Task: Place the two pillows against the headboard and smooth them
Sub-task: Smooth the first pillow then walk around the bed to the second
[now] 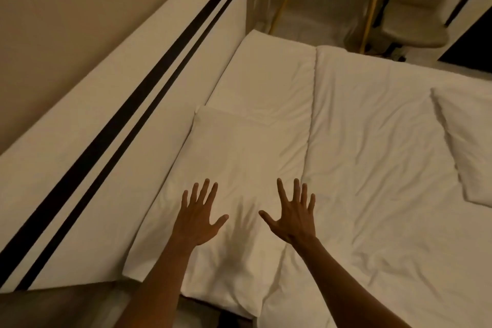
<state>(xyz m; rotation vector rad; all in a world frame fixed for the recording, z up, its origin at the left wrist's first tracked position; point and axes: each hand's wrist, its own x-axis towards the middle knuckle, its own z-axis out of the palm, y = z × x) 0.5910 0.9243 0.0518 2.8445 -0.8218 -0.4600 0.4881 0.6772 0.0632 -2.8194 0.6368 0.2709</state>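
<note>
Spread hands (246,217) over near pillow (229,157)

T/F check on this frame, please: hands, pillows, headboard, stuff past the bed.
1. Both hands are spread open, holding nothing. True: left hand, right hand.
2. A pillow lies beside the headboard. True.
3. The second pillow is stacked on the first. False: it lies apart on the duvet, at the right edge.
4. The headboard is plain. False: two dark stripes run along it.
5. A chair stands beyond the bed. True.
</note>
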